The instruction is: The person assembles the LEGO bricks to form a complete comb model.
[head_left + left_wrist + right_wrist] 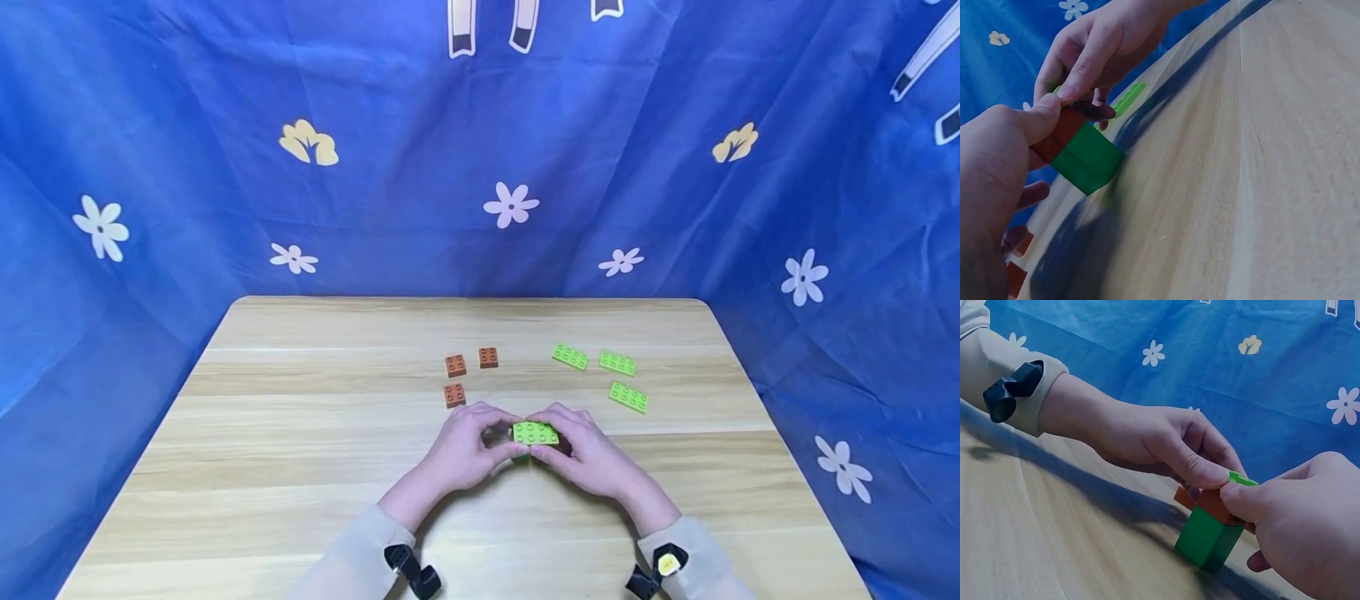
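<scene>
Both hands hold one small stack of toy building bricks at the middle of the table. A lime-green eight-stud brick (536, 433) tops the stack. Under it are reddish-brown bricks (1213, 503), and a dark green block (1202, 534) forms the bottom. From the left, my left hand (467, 447) pinches the upper part of the stack between thumb and fingers. My right hand (596, 457) pinches the same part from the right, the two thumbs meeting at the near side. The fingers hide much of the brown layer.
Beyond the left hand lie three loose reddish-brown four-stud bricks (454, 395). Three loose lime-green bricks (628, 397) lie beyond the right hand. A blue curtain (390, 183) surrounds the back and sides of the wooden table (285, 467).
</scene>
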`<act>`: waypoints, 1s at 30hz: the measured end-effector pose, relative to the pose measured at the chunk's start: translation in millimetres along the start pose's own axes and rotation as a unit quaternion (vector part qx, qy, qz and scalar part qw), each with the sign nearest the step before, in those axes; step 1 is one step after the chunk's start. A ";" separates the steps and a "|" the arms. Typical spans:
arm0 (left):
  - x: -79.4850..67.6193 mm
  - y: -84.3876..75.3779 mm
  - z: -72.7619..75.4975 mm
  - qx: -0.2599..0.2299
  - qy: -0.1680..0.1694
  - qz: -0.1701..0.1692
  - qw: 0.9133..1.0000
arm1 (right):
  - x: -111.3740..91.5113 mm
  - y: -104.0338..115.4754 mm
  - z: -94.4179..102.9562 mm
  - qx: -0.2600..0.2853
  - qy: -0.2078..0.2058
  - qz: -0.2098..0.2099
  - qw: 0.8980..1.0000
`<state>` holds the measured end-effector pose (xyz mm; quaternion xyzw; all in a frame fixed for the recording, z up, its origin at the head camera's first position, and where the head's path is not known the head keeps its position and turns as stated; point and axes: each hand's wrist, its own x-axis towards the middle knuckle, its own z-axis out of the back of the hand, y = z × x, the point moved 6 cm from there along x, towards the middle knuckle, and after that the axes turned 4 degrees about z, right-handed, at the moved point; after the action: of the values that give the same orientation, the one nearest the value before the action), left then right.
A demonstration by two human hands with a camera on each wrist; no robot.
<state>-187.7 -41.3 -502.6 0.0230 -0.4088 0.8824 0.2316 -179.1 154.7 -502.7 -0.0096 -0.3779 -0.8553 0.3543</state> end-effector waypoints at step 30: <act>0.5 0.8 11.3 0.010 0.070 0.013 0.997 | 2.5 6.6 2.3 -0.009 -0.003 0.020 1.000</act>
<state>-190.2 -49.8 -495.6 -0.0423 -0.3831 0.8889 0.2476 -177.5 151.7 -496.1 -0.0228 -0.3712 -0.8513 0.3701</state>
